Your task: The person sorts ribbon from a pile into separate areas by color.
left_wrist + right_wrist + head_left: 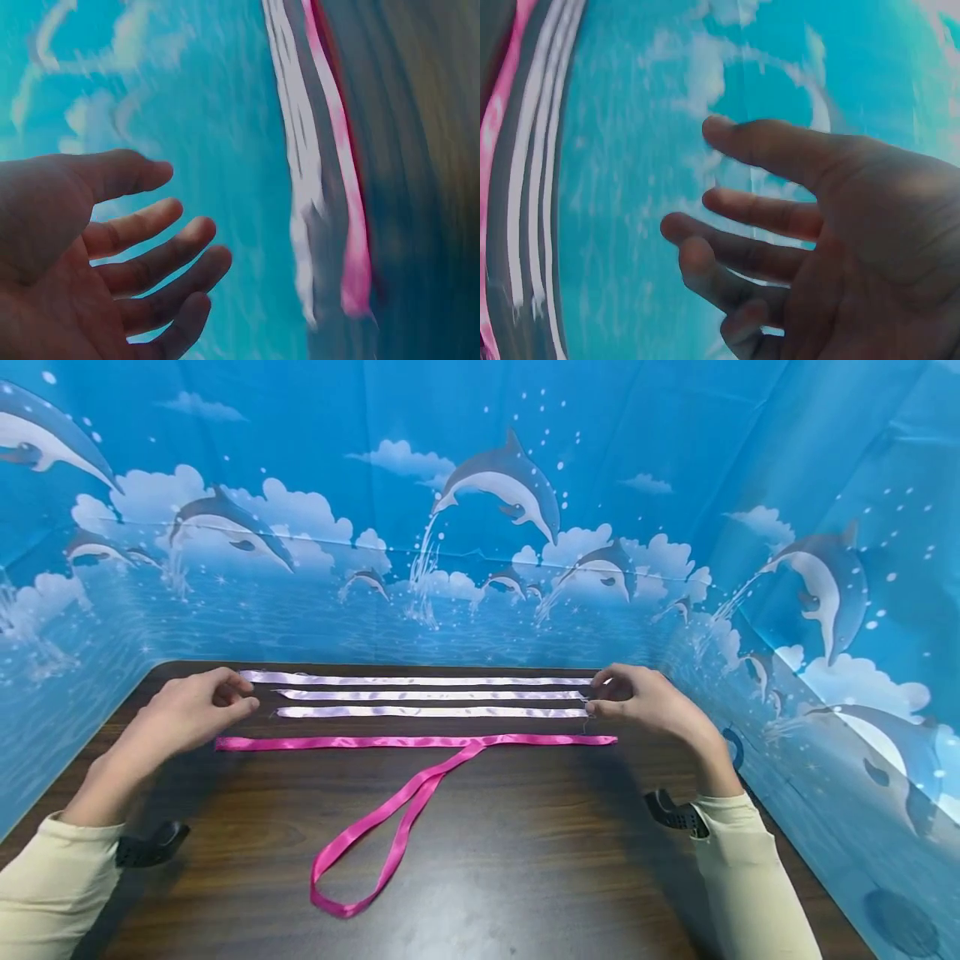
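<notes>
Three pale lilac satin ribbons lie roughly parallel near the table's far edge: a far one [427, 681], a middle one [427, 695] and a near one [427, 712]. In front of them runs a bright pink ribbon [337, 742], a folded length of it trailing toward me in a loop [345, 910]. My left hand [191, 710] is by the ribbons' left ends, fingers loosely bent; the left wrist view shows nothing in that hand [112, 255]. At their right ends is my right hand [648, 693], thumb and fingers apart; the right wrist view shows its palm bare [840, 247].
A dark wooden table [525, 860] carries the ribbons. Behind and on both sides hangs a blue cloth [300, 602] printed with dolphins, meeting the table's edges. Black straps with a small device [153, 845] are on both wrists, over cream sleeves [60, 885].
</notes>
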The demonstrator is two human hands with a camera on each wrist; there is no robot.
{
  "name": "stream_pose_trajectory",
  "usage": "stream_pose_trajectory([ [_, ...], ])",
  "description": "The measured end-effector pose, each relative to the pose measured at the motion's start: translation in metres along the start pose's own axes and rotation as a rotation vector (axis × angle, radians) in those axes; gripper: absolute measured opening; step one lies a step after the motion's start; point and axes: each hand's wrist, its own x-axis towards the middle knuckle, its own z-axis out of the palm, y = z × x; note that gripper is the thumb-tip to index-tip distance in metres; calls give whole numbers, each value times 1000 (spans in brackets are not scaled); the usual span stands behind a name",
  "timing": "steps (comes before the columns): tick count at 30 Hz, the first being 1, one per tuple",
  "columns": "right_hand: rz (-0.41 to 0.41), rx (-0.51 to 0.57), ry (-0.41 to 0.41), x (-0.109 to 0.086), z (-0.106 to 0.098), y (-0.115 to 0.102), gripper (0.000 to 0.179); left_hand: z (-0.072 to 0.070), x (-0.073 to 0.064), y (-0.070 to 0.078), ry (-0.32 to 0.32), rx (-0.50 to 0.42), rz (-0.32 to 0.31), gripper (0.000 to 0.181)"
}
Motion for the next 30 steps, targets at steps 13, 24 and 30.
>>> stream_pose_trajectory([
  [13, -335, 22, -319, -17, 71, -76, 28, 58, -73, 88, -304, -217, 561, 25],
  [24, -457, 23, -519, -24, 135, -101, 26, 95, -87, 82, -409, -112, 818, 25],
  [30, -538, -2, -471, -26, 145, -109, 24, 88, -88, 85, -428, -131, 875, 12],
])
